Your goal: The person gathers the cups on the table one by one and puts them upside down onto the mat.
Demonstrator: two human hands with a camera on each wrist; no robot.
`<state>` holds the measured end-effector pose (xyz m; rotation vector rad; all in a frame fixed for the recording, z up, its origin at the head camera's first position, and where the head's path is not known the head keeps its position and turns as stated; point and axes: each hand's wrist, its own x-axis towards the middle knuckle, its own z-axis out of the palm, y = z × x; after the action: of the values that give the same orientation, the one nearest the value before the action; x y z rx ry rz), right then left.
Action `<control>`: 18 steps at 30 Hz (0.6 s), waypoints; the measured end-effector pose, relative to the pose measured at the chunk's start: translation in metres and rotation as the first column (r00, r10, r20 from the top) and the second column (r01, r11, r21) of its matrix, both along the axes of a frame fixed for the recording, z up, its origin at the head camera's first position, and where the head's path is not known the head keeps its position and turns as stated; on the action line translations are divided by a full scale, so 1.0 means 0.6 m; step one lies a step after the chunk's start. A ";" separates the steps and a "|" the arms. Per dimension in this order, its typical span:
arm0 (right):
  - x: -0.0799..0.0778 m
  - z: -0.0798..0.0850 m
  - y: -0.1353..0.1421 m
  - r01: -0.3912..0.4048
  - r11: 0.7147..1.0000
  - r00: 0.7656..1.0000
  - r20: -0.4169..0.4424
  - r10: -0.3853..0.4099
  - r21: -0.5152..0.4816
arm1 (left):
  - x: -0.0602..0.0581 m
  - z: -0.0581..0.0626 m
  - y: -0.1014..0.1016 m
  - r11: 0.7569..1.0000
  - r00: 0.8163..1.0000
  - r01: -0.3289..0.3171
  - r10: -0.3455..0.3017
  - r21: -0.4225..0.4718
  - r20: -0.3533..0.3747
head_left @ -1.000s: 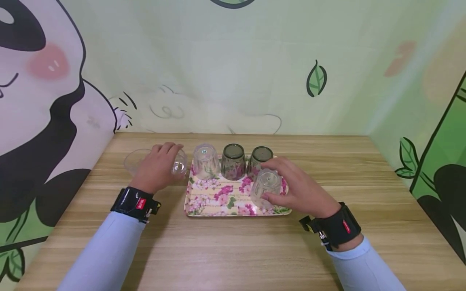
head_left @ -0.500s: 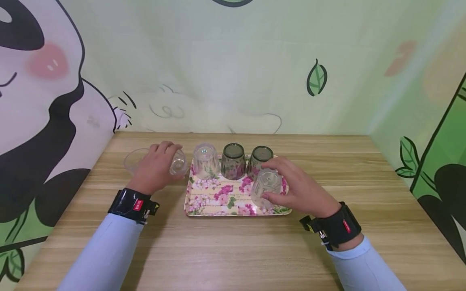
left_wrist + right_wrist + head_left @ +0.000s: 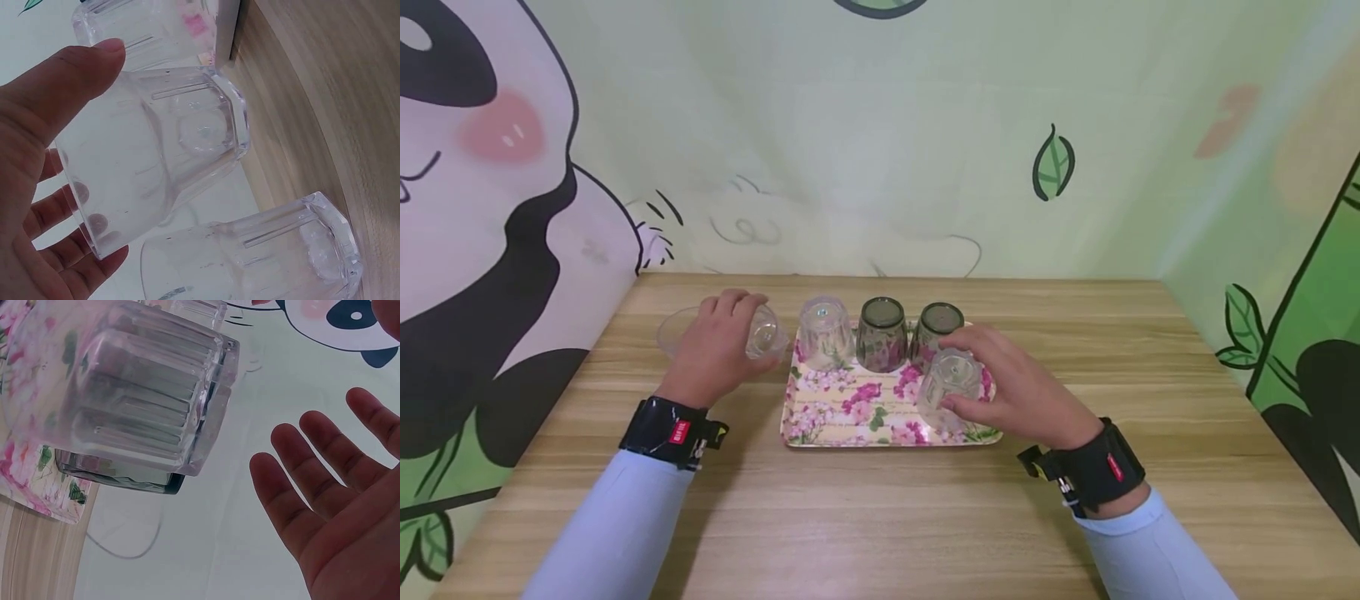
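Note:
My left hand point(image 3: 711, 346) holds a clear glass point(image 3: 156, 150) left of the tray, thumb on one side and fingers around the other. Its base points toward the table; whether it touches is unclear. A second clear glass point(image 3: 262, 262) stands beside it, partly behind the hand in the head view. Over the tray's right side, my right hand point(image 3: 1015, 387) has its fingers spread around an upside-down clear glass point(image 3: 951, 383). The right wrist view shows a gap between those fingers point(image 3: 290, 487) and the glass.
The floral tray point(image 3: 842, 417) carries a back row of upturned glasses: a clear glass point(image 3: 825, 333), a dark grey glass point(image 3: 882, 337) and another dark grey glass point(image 3: 938, 319). The wooden table point(image 3: 880, 517) ends at a printed wall cloth point(image 3: 880, 167).
My left hand has shifted slightly to the left, and its glass has tilted a little. The right hand and the glasses on the tray have stayed put.

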<state>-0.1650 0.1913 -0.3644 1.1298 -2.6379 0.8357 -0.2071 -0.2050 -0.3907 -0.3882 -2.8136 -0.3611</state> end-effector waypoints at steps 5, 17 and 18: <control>0.000 -0.001 -0.002 0.007 1.000 1.000 0.010 -0.007 0.000 | 0.009 0.004 0.000 0.999 1.000 -0.027 0.027 0.029 -0.007; 0.002 -0.002 0.005 0.018 1.000 1.000 -0.007 -0.019 -0.006 | 0.034 0.017 0.001 0.997 0.989 -0.057 0.063 0.047 -0.133; 0.002 -0.002 0.006 0.016 1.000 1.000 -0.011 -0.016 -0.006 | 0.035 0.017 0.001 0.997 0.987 -0.057 0.064 0.050 -0.147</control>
<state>-0.1641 0.1947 -0.3657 1.1076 -2.6296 0.8315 -0.1860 -0.2042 -0.3805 -0.3057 -2.6606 -0.3664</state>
